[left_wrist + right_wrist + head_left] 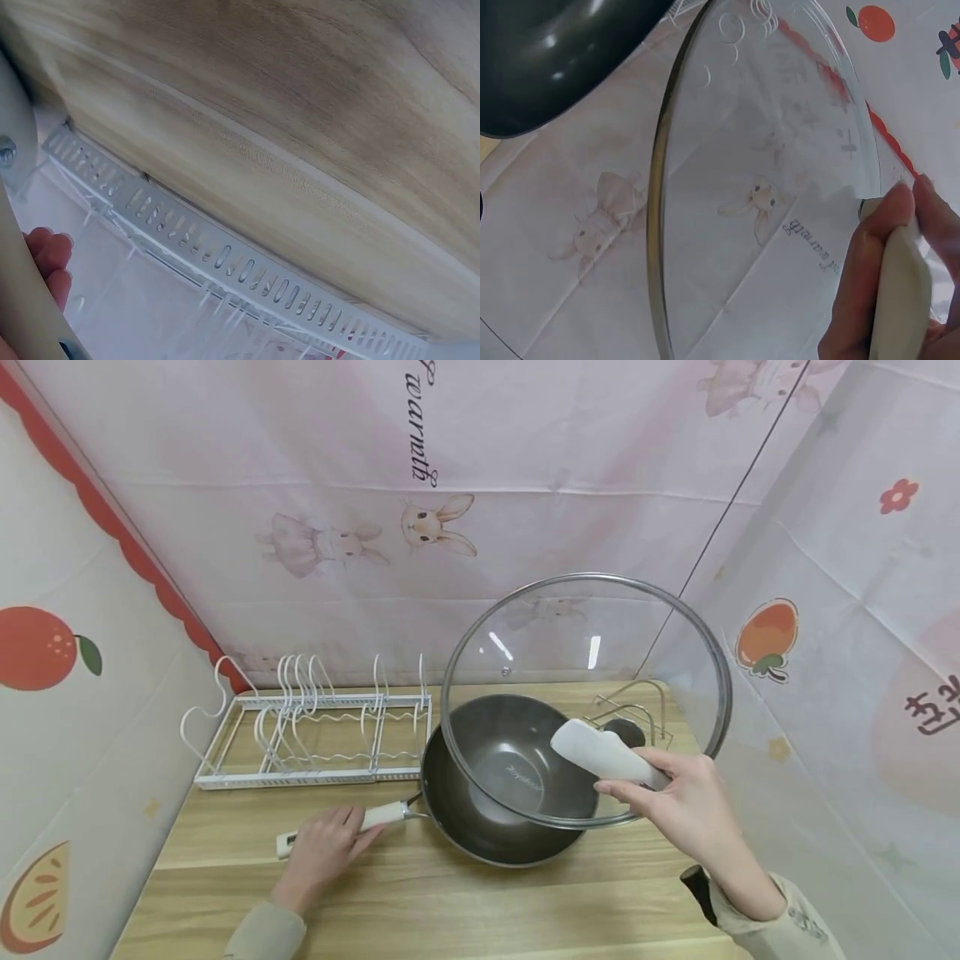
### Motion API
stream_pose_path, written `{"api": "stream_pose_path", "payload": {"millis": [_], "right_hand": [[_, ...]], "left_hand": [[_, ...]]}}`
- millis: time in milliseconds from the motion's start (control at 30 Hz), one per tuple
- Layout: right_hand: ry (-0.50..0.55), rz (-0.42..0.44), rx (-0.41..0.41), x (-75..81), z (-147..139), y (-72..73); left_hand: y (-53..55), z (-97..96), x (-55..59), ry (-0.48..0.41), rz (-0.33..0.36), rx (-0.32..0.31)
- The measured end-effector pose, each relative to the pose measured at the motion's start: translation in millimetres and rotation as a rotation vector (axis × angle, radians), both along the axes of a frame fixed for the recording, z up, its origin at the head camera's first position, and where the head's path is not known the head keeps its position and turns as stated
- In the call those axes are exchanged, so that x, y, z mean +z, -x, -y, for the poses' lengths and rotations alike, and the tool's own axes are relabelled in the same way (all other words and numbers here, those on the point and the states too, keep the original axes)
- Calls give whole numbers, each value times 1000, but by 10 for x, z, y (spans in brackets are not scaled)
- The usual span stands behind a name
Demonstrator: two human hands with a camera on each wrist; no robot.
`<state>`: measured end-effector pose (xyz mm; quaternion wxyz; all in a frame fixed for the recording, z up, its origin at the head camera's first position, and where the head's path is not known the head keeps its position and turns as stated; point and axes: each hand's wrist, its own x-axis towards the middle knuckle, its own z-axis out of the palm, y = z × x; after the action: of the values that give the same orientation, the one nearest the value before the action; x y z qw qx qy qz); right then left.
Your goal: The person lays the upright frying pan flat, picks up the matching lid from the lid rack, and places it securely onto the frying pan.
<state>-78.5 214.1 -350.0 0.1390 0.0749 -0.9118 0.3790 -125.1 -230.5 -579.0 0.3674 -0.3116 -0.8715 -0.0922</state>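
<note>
My left hand (322, 852) is wrapped round the cream handle (384, 815) of a dark wok (459, 818), which sits on the wooden table. In the left wrist view, curled fingertips (52, 259) show beside that handle (22, 292). My right hand (693, 802) pinches the white handle (600, 752) of a large clear glass lid (585, 610) between thumb and fingers. The lid is tilted and held above the wok, its steel rim apart from it in the right wrist view, where the wok (562, 60) lies at upper left.
A white wire rack (300, 777) with upright loops stands at the table's back left. Behind the lid, at the right, is a small metal wire stand (660, 702). Printed cloth walls (555, 518) enclose the wooden table (450, 910).
</note>
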Motion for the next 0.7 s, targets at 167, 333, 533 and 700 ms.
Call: {"api": "stream_pose_path", "payload": {"millis": [167,333,533,700], "right_hand": [[69,169,54,12,29,134],[167,283,122,-26,67,309],[274,379,162,-155,114,469],[299,446,149,-314,154,575]], "left_hand": [[17,15,-13,-16,-9,2],[27,23,-12,-18,-1,10],[26,32,41,-43,1,51],[18,27,97,-51,-2,43]]}}
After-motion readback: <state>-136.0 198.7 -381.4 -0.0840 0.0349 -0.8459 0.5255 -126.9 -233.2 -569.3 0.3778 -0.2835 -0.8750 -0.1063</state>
